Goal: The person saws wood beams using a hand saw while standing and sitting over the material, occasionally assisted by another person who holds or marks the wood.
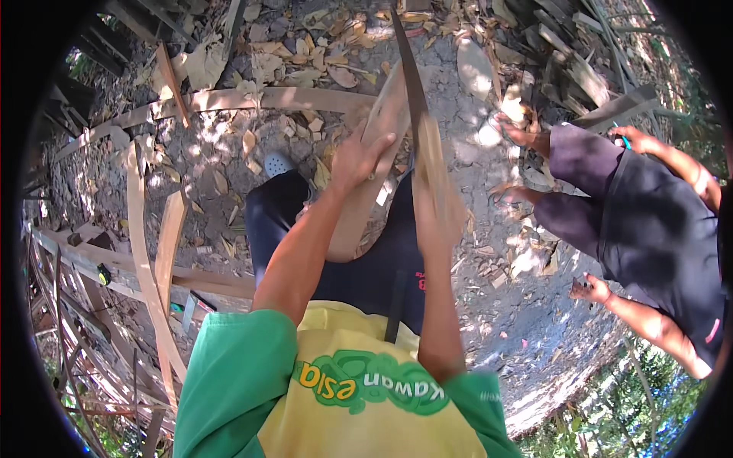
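Note:
My left hand (357, 162) grips the edge of a pale wooden board (355, 225), which slants up and away from my lap between my knees. Its near end is rounded. In my right hand (440, 217) is a long-bladed tool, its dark blade (414, 91) pointing away from me along the board's right side. The wooden part by my right fist, seemingly the handle, is smeared by motion. Whether the blade touches the board, and whether it is a saw or a machete, I cannot tell.
A long plank (282, 99) lies beyond my knees. At left are wooden strips (145, 229), a beam (206, 281) and a yellow-black tape measure (104, 275). Scrap wood (573, 65) lies far right. Another person (657, 206) sits at right, a small turquoise thing by one hand.

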{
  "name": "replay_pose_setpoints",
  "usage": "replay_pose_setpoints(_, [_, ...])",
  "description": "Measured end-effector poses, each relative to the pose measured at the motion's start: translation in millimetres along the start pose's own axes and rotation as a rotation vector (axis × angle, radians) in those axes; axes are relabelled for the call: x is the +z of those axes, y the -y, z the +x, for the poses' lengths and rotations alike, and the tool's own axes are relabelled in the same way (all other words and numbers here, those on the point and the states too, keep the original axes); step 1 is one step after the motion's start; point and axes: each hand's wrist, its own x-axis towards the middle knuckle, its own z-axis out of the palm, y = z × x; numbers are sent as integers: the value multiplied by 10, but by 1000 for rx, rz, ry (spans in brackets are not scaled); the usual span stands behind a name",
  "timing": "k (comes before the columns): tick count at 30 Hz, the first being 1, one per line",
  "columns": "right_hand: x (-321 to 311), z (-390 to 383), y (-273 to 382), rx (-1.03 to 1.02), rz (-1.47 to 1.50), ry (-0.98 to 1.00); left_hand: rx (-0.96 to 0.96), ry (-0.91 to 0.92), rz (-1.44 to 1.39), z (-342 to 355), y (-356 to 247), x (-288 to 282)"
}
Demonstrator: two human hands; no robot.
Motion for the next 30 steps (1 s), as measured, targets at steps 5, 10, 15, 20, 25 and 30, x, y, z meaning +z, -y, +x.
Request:
replay_pose_setpoints(5, [-675, -1214, 94, 190, -115, 71, 28, -84, 103, 82, -13, 132])
replay_pose_setpoints(10, [269, 1035, 80, -60, -32, -63, -10, 34, 30, 42, -196, 256])
replay_pose_setpoints(15, [136, 234, -54, -7, -116, 59, -22, 9, 76, 15, -13, 31])
replay_pose_setpoints(20, [-677, -1356, 42, 164, -94, 32, -21, -20, 45, 41, -47, 100])
replay_pose_setpoints(25, [266, 804, 48, -58, -18, -106, -20, 6, 73, 23, -220, 240])
replay_pose_setpoints(30, [195, 432, -99, -186, -106, -7, 45, -52, 24, -61, 6, 128])
